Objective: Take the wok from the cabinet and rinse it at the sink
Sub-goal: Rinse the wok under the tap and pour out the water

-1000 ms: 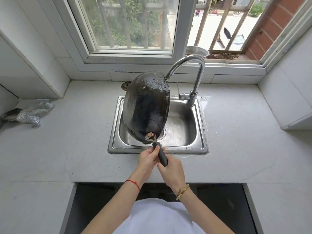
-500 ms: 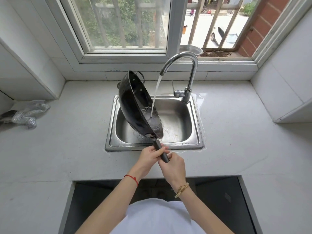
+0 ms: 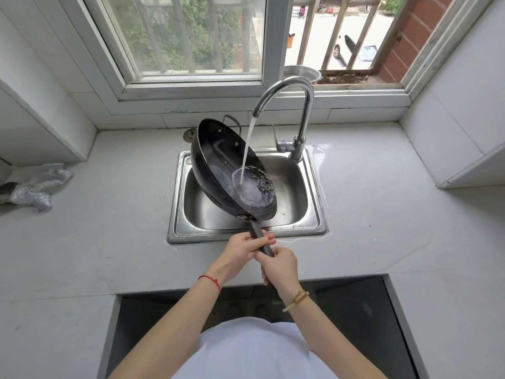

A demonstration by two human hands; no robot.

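Note:
A black wok (image 3: 218,160) hangs tilted over the steel sink (image 3: 311,228), its inside facing up and to the right. Water runs from the curved chrome faucet (image 3: 297,105) into the wok's bowl and pools there. Both hands hold the wok's long dark handle (image 3: 259,237) at the sink's front edge. My left hand (image 3: 243,251) grips it from the left, nearer the wok. My right hand (image 3: 281,265) grips the handle's end just behind it. A small loop handle shows at the wok's far rim.
A crumpled silver cloth (image 3: 35,187) lies on the grey counter (image 3: 109,228) at the far left. A metal bowl (image 3: 302,73) sits on the window sill behind the faucet. White tiled walls flank the counter on both sides. A dark opening lies below the counter edge.
The wok has rolled from bottom-up to inside-up, and the running water now lands in its bowl. Both hands have stayed on the handle.

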